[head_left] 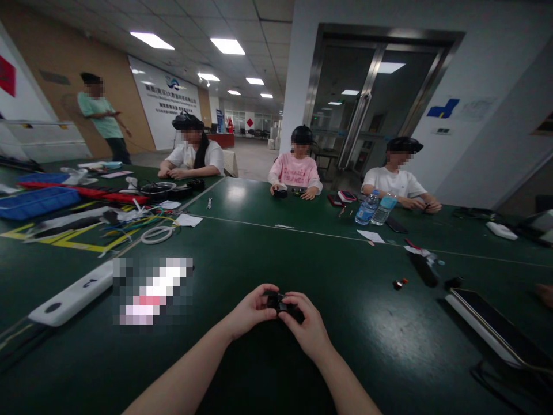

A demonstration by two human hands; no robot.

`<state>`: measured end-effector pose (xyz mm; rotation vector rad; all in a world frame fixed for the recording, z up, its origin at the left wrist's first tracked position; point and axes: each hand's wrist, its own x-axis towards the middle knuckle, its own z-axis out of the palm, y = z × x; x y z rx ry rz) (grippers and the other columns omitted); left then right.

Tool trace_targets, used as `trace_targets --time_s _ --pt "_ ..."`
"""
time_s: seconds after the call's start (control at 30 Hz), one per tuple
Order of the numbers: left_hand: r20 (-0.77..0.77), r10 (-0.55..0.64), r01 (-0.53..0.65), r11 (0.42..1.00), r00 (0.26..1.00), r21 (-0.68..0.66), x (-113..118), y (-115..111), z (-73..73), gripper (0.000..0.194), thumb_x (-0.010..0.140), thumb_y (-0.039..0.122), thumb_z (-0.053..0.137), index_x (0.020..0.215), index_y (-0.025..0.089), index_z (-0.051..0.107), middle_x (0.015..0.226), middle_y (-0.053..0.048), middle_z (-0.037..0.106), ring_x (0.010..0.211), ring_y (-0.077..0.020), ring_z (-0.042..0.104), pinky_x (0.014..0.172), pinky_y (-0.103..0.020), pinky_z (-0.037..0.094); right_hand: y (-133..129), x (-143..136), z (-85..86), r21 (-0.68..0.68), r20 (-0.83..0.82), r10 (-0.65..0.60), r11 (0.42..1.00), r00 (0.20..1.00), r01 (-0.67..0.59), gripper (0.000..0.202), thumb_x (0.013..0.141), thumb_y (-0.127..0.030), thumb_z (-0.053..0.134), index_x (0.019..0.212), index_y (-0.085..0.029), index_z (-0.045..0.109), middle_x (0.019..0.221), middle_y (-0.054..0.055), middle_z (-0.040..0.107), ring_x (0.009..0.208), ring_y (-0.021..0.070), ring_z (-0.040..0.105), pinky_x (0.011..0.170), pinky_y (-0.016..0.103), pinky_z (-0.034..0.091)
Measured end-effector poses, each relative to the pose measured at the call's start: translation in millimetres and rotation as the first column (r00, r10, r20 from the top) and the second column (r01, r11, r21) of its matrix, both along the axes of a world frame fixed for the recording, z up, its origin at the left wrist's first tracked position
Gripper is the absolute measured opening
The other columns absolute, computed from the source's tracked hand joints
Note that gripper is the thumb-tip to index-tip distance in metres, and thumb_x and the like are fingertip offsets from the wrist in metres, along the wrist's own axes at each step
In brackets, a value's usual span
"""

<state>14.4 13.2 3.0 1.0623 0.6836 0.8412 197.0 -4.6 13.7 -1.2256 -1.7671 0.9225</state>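
Both hands meet above the dark green table (242, 253) at the lower centre of the head view. My left hand (254, 311) pinches the left side of a small black object (283, 305) between thumb and fingers. From the right, my right hand (305, 323) grips the same object, its thumb below and its fingers over the top. The fingers cover much of the object, and its details are too dark to make out.
Left of my hands lie a white device (73, 294) and a blurred-out bright item (155, 291). Farther left are cables and blue trays (38, 202). Bottles (368, 207) and a tablet-like device (496, 323) are on the right. Three people sit opposite; another stands behind.
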Motion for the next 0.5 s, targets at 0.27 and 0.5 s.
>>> trace_targets --time_s 0.27,0.5 --pt "0.019 -0.008 0.008 1.000 1.000 0.014 1.2 1.4 -0.9 0.045 0.069 0.017 0.068 0.107 0.021 0.044 0.096 -0.003 0.060 0.088 -0.0164 0.059 0.083 -0.034 0.042 4.5 0.9 -9.9 0.071 -0.015 0.034 0.997 0.999 -0.033 0.021 0.075 -0.026 0.060 0.095 -0.026 0.063 0.109 0.005 0.057 0.104 0.0215 0.053 0.092 0.041 0.042" --pt "-0.013 -0.006 0.007 0.998 1.000 0.057 3.1 -1.1 0.2 0.043 0.072 0.021 0.065 0.110 0.022 0.043 0.098 -0.003 0.059 0.093 -0.0179 0.057 0.086 -0.036 0.040 2.8 0.5 -8.6 0.059 -0.020 0.017 0.998 1.000 -0.015 0.019 0.076 -0.025 0.059 0.095 -0.027 0.062 0.112 0.004 0.055 0.108 0.0216 0.051 0.095 0.042 0.040"
